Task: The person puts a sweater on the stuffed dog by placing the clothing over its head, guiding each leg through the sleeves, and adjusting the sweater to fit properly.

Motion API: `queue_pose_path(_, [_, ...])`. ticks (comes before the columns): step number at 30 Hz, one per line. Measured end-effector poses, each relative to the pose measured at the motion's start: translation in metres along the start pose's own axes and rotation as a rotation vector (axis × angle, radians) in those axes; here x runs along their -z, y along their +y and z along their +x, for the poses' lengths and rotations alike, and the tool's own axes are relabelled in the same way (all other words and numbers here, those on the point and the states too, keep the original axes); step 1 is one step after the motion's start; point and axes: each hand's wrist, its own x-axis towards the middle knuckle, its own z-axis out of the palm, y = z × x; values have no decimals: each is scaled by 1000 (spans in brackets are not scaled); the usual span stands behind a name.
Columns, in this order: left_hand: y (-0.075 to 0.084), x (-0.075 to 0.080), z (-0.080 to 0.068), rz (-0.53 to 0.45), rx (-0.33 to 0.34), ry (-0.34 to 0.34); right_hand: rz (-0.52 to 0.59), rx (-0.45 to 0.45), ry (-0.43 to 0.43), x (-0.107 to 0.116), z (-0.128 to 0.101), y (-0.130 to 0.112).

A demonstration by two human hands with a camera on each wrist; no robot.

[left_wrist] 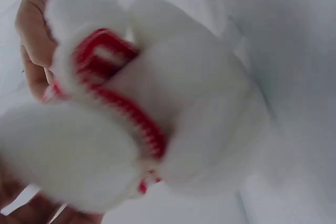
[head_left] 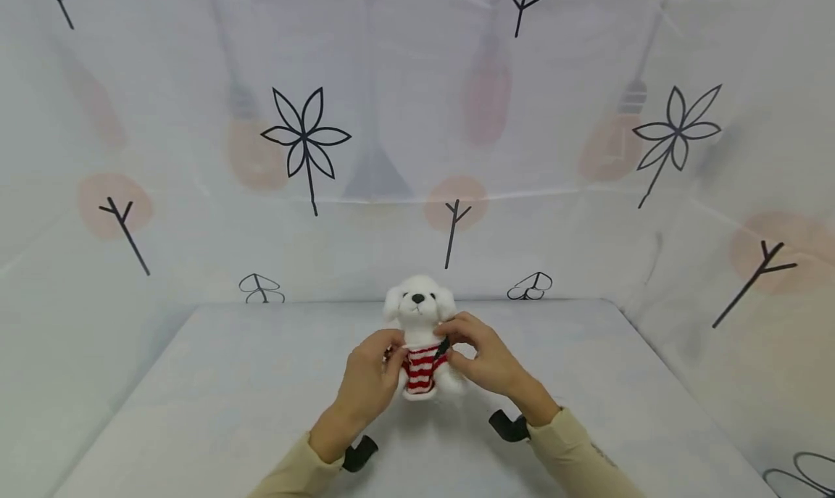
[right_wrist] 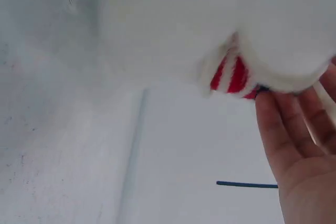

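White cloth printed with black twigs and flowers hangs behind and to both sides of a pale table. Near the middle of that table a white toy dog stands upright, facing the camera, in a red and white striped top. The left hand has its fingers curled against the dog's side at the striped top, and the right hand pinches the top at the other side, by a small dark piece. Beige sleeves cover both forearms, with a black mount at each wrist. From the left wrist the dog's blurred underside fills the view
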Motion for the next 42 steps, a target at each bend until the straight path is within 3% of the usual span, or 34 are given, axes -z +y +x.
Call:
queue_pose_path(2, [0,0,-1,66,-59,-2,-34,49,27,-3,0,-2])
queue_pose_path(4, [-2,1,-1,83,-63,-37,-63,87,40,-5,-1,4])
queue_pose_path(8, [-9,6,-1,47,-47,-119,-67,71,37,-8,-5,24])
queue_pose_path(12, [-17,9,0,8,-86,-146,-86,69,20,-9,-5,32])
queue_pose_path(16, [-23,8,1,25,-123,-122,-147,80,11,-13,-3,30])
queue_pose_path(24, [-23,4,2,134,-71,5,-233,74,9,-15,-1,24])
queue_pose_path(30, [-22,-3,0,117,-78,-8,-265,70,19,-17,-2,24])
queue_pose_path(33, [-20,-5,-2,80,-74,4,-239,80,53,-19,-3,27])
queue_pose_path(38, [-16,-4,-1,71,4,111,-164,63,155,-25,-4,30])
queue_pose_path(42, [-11,0,0,20,31,92,-139,14,240,-28,-5,30])
